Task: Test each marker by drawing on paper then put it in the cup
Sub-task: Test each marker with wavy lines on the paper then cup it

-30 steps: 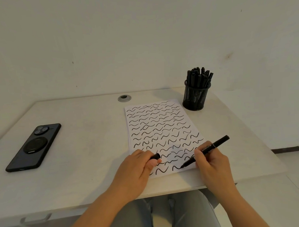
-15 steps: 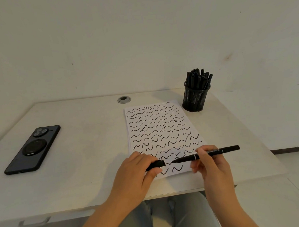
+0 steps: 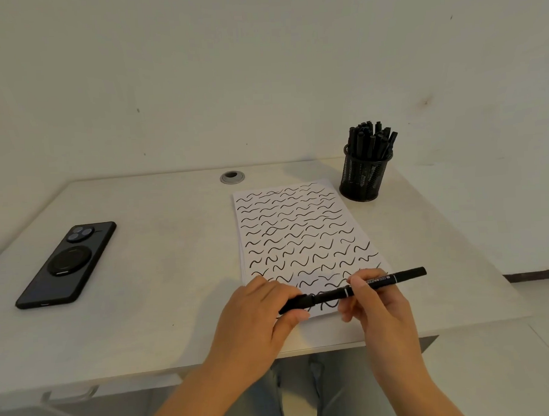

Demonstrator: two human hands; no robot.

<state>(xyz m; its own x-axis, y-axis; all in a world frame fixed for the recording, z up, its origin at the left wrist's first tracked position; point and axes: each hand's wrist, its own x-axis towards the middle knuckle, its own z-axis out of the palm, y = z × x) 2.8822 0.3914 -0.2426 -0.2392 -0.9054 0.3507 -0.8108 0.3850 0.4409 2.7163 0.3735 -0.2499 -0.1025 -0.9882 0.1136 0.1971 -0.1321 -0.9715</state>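
A black marker is held level above the near edge of a squiggle-covered paper sheet, pinched by the right hand. Its cap is gripped by the left hand. A mesh cup of markers is set at the sheet's far right corner.

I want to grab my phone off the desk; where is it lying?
In the head view the phone lies face down on the left part of the desk, well left of the paper and both hands.
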